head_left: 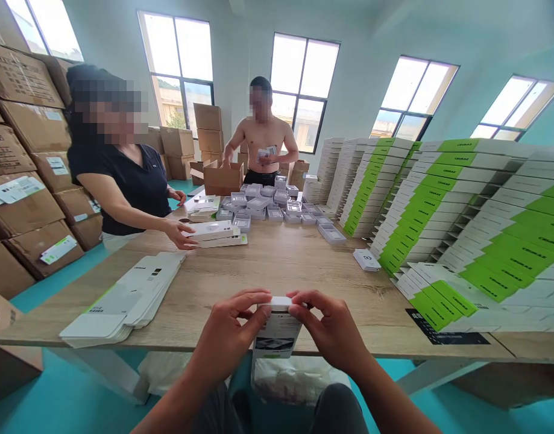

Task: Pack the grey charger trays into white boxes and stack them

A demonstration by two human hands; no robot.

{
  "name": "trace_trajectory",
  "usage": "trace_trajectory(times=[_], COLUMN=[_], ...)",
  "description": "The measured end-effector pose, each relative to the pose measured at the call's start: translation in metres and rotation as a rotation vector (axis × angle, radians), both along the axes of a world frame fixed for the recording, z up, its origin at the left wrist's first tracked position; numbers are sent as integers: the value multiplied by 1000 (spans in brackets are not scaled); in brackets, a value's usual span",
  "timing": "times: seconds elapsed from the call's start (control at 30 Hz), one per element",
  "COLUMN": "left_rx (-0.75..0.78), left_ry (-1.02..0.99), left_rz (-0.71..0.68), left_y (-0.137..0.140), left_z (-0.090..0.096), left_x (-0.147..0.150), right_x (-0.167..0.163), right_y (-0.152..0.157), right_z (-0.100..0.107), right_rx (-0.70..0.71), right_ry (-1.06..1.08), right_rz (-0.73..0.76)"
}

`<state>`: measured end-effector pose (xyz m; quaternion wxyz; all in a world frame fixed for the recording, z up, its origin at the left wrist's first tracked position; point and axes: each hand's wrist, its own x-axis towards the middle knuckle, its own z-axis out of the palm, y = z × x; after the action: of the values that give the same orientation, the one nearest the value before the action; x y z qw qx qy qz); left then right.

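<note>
A small white carton [279, 331] with a dark printed picture hangs upright at the table's near edge, pinched at its top end between both my hands. My left hand [236, 325] grips the top left corner with thumb and fingers. On the top right corner, my right hand [328, 322] presses with thumb and forefinger. Its upper end appears closed; what is inside cannot be seen. To the left lies a stack of flat white and green cartons [127, 295]. A small white box [366, 260] rests to the right, beyond my right hand.
Tall stacks of white and green boxes [430, 205] line the table's right side. Clear plastic trays [267, 202] are heaped at the far end. One co-worker's hand [181, 234] touches white cartons [216, 232]; another person [265, 135] stands behind an open cardboard box [223, 179]. Brown boxes [28, 144] fill the left.
</note>
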<state>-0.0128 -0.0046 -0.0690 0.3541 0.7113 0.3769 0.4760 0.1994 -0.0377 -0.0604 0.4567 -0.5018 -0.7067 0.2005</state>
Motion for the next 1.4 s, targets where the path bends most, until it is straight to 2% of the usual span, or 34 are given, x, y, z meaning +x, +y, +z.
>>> trace_trajectory(times=[0.1, 0.27, 0.4, 0.7, 0.97, 1.07, 1.13, 1.2, 1.23, 1.27, 1.3, 1.33, 1.4], left_rx=[37, 201, 316, 653, 744, 658, 443, 149, 56, 36, 100, 245, 701], left_ry=[9, 56, 95, 195, 194, 143, 57, 37, 76, 138, 211, 267, 390], left_rz=[-22, -58, -63, -125, -110, -89, -76, -92, -94, -77, -48, 11, -68], left_y=[1, 4, 6, 16, 21, 19, 12, 1, -5, -11, -16, -19, -17], left_z=[1, -8, -13, -23, -29, -50, -69, -84, -87, -87, -84, -79, -64], left_x=[-3, -11, -14, -22, -22, -14, -6, 2, 5, 7, 8, 8, 8], right_x=[5, 18, 21, 21, 19, 17, 15, 15, 16, 19, 23, 26, 32], right_y=[0, 4, 6, 3, 1, 3, 4, -2, -8, -17, -28, -40, -62], right_z=[-5, -17, -23, -28, -31, -36, -38, -35, -30, -24, -15, -6, 12], right_rx=[47, 235, 334, 368, 394, 360, 328, 270, 219, 158, 89, 16, -114], right_ry=[37, -33, -58, -68, -130, -138, -103, -46, -10, 32, 69, 88, 50], right_rz=[47, 193, 217, 210, 169, 183, 183, 166, 142, 107, 72, 38, -28])
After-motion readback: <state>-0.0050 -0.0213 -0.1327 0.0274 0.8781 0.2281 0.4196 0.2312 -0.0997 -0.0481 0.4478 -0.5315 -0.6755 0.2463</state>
